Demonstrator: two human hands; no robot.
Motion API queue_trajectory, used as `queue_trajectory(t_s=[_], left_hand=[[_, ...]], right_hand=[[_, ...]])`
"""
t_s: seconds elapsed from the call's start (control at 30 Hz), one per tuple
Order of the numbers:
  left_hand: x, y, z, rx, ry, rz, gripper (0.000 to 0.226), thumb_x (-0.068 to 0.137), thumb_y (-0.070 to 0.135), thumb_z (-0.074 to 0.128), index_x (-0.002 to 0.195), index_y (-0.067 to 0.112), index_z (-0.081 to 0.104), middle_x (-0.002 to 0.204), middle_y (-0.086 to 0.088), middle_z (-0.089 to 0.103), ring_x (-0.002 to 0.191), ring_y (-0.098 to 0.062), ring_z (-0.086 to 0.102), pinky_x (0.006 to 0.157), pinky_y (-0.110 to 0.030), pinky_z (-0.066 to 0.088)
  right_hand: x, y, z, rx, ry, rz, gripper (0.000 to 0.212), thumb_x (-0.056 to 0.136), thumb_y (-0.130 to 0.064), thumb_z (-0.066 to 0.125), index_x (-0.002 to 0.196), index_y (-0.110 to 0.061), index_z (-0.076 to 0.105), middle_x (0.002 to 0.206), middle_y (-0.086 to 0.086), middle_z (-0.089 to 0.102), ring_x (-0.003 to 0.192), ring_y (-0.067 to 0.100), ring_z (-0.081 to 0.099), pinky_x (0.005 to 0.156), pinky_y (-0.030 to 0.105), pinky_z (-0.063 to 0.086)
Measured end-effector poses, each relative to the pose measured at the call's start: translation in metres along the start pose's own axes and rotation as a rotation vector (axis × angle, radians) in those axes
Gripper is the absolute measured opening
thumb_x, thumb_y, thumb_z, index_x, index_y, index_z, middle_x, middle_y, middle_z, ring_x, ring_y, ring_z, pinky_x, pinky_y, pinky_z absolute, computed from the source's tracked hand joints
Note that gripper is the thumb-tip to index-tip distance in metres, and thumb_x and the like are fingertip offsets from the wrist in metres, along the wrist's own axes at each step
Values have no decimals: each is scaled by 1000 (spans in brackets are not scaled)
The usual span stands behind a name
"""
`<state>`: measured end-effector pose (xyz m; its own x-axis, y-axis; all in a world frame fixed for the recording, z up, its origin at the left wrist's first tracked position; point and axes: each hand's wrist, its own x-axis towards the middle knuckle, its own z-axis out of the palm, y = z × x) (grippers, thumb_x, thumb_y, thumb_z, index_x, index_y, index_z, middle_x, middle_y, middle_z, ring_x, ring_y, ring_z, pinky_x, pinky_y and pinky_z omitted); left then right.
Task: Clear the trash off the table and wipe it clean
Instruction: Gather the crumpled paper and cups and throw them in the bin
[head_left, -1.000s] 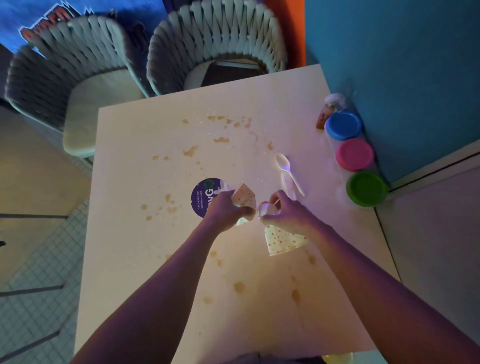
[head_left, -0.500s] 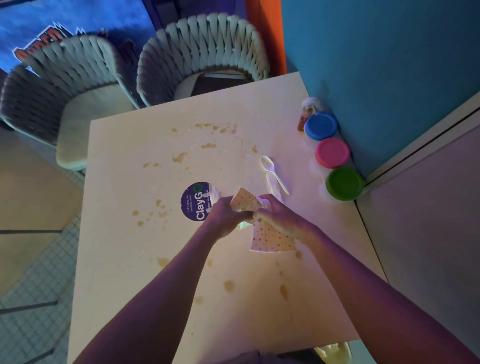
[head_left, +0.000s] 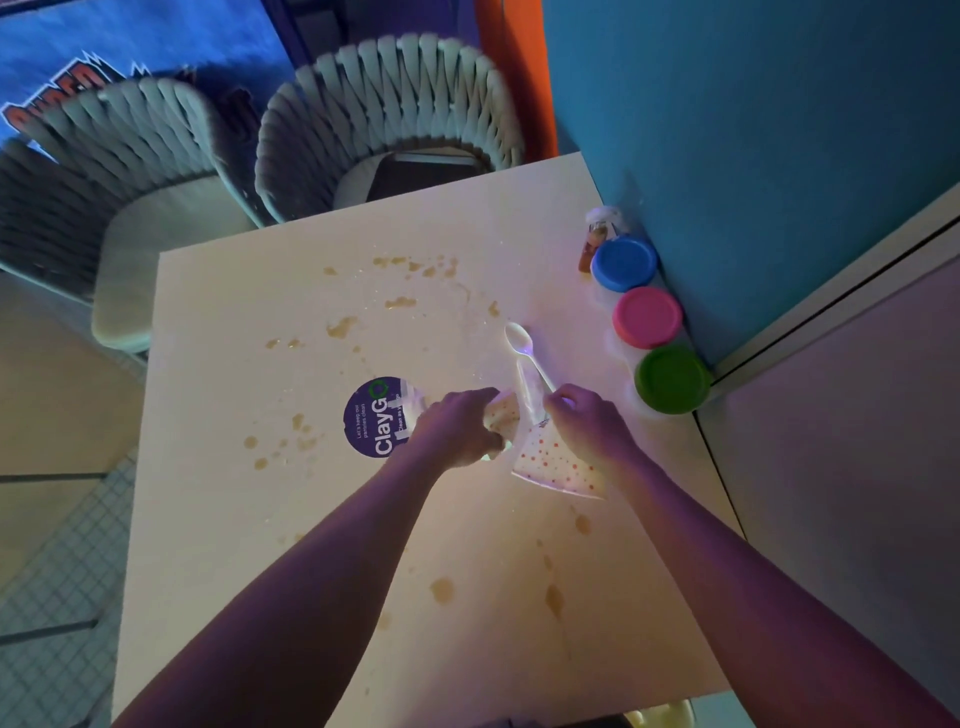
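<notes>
Spoon (head_left: 525, 354) is the next trash to grab. Near to far: brown spills low on the table (head_left: 311, 597); dotted cup (head_left: 551, 463) at frame centre under the right hand (head_left: 589, 427); left hand (head_left: 458, 427) gripping a second cup (head_left: 503, 415). Right fingers (head_left: 558, 401) are curled at the spoon's handle end; closed on it or not, cannot tell. Spoon lies flat, long axis running up-left, bowl farthest from the fingers. Right hand nearer. Beyond, right edge: three lidded tubs (head_left: 647, 317).
</notes>
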<state>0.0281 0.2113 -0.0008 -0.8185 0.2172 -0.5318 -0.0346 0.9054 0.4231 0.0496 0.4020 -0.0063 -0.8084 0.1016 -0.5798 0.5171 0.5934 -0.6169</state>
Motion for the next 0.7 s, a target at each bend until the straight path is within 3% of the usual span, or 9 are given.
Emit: queue_trajectory(t_s=[0.1,0.23,0.37,0.53,0.7], left_hand=[[15,16,-8,201,-44,86,65,78,26,76,138,37,54,129,0,62,114,-30,60,84,-37,49],[33,32,-20,373,-127,207,81,81,22,74,150,45,39,154,10,37,125,-27,57,88,-35,49],[47,37,-21,489,-187,285,84,77,19,75,148,50,41,161,16,25,122,-24,59,74,-31,46],[56,31,-21,508,-278,256,90,76,20,76,148,55,36,165,14,16,128,-25,55,76,-32,47],[53,27,-15,560,-281,257,96,80,19,73,148,63,22,168,12,4,120,-29,60,68,-30,44]], right_hand=[[8,1,-8,-180,18,4,28,89,-44,41,99,-29,63,94,8,66,86,33,61,70,34,46],[16,6,-12,-317,16,-27,30,92,-46,42,115,-34,57,110,12,67,94,35,61,78,37,49],[24,2,-13,-453,40,-71,42,95,-43,41,134,-29,41,117,14,65,101,36,60,81,40,46],[35,-5,-14,-582,22,-106,39,100,-41,41,131,-18,36,117,17,63,100,37,59,75,38,40],[48,-9,-10,-670,4,-139,43,101,-55,40,120,-16,43,115,14,65,105,38,62,75,39,41]])
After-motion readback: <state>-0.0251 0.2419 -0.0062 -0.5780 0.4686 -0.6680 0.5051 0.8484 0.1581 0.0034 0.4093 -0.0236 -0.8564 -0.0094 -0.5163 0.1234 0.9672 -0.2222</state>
